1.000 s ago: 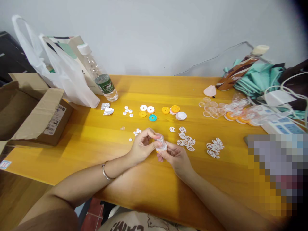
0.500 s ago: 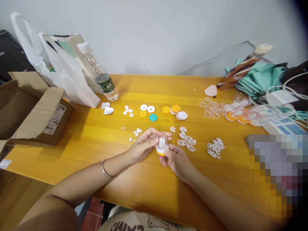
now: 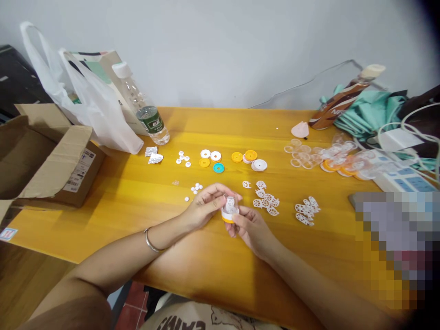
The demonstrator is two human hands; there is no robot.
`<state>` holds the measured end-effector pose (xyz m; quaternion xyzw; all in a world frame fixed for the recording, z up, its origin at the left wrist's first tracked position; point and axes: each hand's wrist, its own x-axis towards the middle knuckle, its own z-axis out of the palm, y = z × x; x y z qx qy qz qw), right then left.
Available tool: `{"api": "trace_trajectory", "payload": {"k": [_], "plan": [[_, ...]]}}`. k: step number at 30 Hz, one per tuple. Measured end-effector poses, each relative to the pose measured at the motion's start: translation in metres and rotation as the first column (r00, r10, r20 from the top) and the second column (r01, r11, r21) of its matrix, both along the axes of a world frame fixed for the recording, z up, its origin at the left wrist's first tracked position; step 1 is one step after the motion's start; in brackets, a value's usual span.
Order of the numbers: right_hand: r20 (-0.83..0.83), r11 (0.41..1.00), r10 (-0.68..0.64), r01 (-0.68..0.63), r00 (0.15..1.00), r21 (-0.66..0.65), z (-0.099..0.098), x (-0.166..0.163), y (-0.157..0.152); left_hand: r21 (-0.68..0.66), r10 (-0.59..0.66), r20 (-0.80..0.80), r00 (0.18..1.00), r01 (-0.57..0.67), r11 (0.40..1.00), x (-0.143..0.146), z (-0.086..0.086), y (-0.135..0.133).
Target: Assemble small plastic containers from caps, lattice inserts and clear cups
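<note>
The left hand (image 3: 209,205) had slid from the top of the clear dome (image 3: 230,203) to its side, leaving it in view above the worktop (image 3: 195,263). That hand held the dome while the right hand (image 3: 252,229) gripped the white-and-orange base (image 3: 228,217) (the two seemingly fitted together).

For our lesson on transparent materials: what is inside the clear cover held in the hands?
Inside the clear cover, a whitish piece shows above the white-and-orange base. The left hand and right hand partly cover these; what lies behind them cannot be seen.
</note>
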<state>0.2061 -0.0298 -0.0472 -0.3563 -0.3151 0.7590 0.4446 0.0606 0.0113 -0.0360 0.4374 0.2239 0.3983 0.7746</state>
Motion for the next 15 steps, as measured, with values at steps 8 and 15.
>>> {"api": "trace_trajectory", "payload": {"k": [8,15], "plan": [[0.059,0.996,0.002,-0.007,0.998,0.084,-0.0074,0.0004,-0.0004,0.184,0.021,-0.024,0.999,-0.016,0.983,-0.0029,0.0027,0.0018],[0.14,0.988,-0.047,0.025,0.989,0.153,-0.0082,0.0014,-0.0003,0.235,0.111,-0.07,0.991,-0.092,0.968,-0.0047,-0.0002,0.0024]]}}
